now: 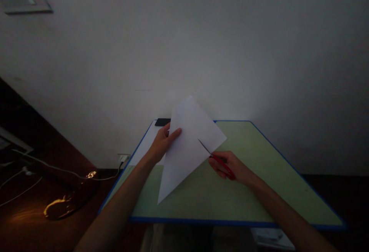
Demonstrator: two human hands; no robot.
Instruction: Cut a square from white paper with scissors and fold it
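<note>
A white sheet of paper [187, 140] is held up above the table, tilted with one corner pointing down. My left hand [163, 141] pinches its left edge, thumb on the near face and fingers behind. My right hand [226, 165] is closed round the red handles of a pair of scissors [221, 164]. One blade lies over the near face of the paper, pointing up and left from the lower right edge. Where the other blade is, the paper hides.
The pale green table [248, 190] has a blue rim and stands against a grey wall [201, 44]. Another white sheet [144, 148] lies at its left, with a dark flat object [162, 122] at the back. A cable runs to a wall socket [123, 158] on the left.
</note>
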